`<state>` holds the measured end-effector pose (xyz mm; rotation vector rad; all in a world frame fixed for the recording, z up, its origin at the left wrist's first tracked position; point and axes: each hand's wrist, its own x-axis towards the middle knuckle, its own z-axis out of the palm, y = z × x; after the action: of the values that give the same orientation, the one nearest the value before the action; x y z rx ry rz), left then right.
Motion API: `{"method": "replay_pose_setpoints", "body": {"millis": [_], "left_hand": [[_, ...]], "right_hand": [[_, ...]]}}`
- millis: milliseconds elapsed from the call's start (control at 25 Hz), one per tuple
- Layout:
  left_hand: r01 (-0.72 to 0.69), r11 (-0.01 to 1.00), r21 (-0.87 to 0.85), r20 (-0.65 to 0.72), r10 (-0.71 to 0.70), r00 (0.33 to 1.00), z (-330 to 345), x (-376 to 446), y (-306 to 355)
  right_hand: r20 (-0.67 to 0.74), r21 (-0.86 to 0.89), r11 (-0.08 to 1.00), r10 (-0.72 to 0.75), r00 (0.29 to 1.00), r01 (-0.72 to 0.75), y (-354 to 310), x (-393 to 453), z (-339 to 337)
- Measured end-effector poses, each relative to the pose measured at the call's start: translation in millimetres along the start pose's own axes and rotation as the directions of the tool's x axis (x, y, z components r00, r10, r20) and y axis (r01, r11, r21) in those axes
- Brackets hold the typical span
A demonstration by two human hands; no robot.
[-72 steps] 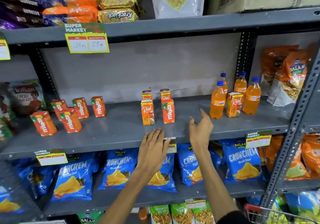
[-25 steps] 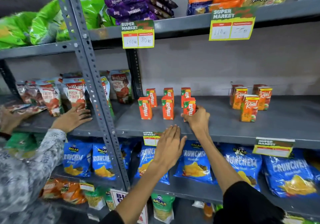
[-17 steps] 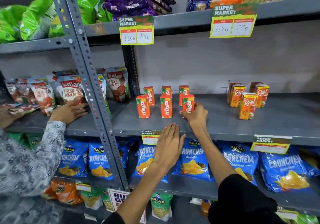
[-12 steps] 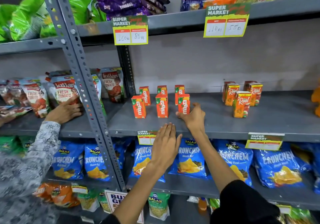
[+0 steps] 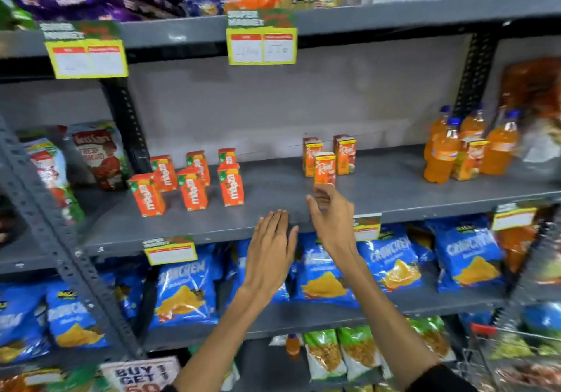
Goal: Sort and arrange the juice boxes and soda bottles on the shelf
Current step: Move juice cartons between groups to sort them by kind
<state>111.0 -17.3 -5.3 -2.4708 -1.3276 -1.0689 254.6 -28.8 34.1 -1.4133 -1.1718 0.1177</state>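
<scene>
Several orange Maaza juice boxes (image 5: 193, 187) stand in two rows at the left of the grey middle shelf (image 5: 273, 188). Three Real juice boxes (image 5: 324, 167) stand near its centre. At the right, several orange soda bottles (image 5: 441, 155) with blue caps surround one more Real box (image 5: 469, 161). My right hand (image 5: 332, 218) hovers with fingers apart just in front of the nearest Real box, holding nothing. My left hand (image 5: 271, 252) lies flat and open at the shelf's front edge.
Yellow price tags (image 5: 261, 45) hang from the upper shelf. Blue Crunchem chip bags (image 5: 391, 264) fill the shelf below. A slanted grey upright (image 5: 60, 240) stands at the left beside tomato pouches (image 5: 97, 155). A cart's corner (image 5: 482, 331) shows at the bottom right.
My right hand let go of the rightmost front Maaza box and moved right toward the Real boxes. My view swung right, bringing the soda bottles in and losing the other person.
</scene>
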Motion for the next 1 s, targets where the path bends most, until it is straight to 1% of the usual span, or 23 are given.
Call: {"method": "replay_pose_setpoints", "body": {"millis": [80,200,280,400,440,520,600,680,760,840,1000], "left_hand": [[-0.01,0.999,-0.046,0.008,0.01,1.0,18,11,48],[-0.019,0.997,-0.078,0.046,0.022,0.999,40,22,104],[-0.021,0.998,-0.06,0.056,0.025,0.998,54,30,135],[-0.023,0.999,-0.032,0.059,0.025,0.998,67,40,165],[-0.035,0.999,-0.016,0.051,0.036,0.998,74,44,186],[-0.028,1.0,0.003,0.071,0.027,0.997,81,49,199],[-0.03,0.999,0.033,0.095,0.027,0.995,87,52,206],[-0.036,0.998,0.06,0.103,0.029,0.994,93,53,214],[-0.021,0.997,0.074,0.126,0.012,0.992,96,55,216],[-0.009,0.996,0.092,0.142,-0.004,0.99,99,56,214],[-0.033,0.99,0.14,0.164,0.009,0.986,100,55,211]], "right_hand": [[-0.061,-0.028,1.0,0.01,0.998,-0.012,23,22,-49],[-0.149,-0.08,0.996,0.031,0.988,-0.044,59,55,-107],[-0.221,-0.088,0.993,0.054,0.974,-0.075,85,75,-144],[-0.34,-0.112,0.986,0.08,0.937,-0.125,114,101,-185],[-0.376,-0.135,0.98,0.088,0.922,-0.149,127,112,-207],[-0.425,-0.219,0.952,0.105,0.899,-0.214,142,129,-223],[-0.428,-0.26,0.91,0.191,0.883,-0.322,150,142,-233],[-0.392,-0.254,0.882,0.281,0.876,-0.396,161,155,-240],[-0.344,-0.238,0.87,0.34,0.875,-0.432,169,166,-242],[-0.328,-0.204,0.868,0.375,0.867,-0.452,174,175,-241],[-0.379,-0.124,0.872,0.398,0.835,-0.473,178,180,-239]]}}
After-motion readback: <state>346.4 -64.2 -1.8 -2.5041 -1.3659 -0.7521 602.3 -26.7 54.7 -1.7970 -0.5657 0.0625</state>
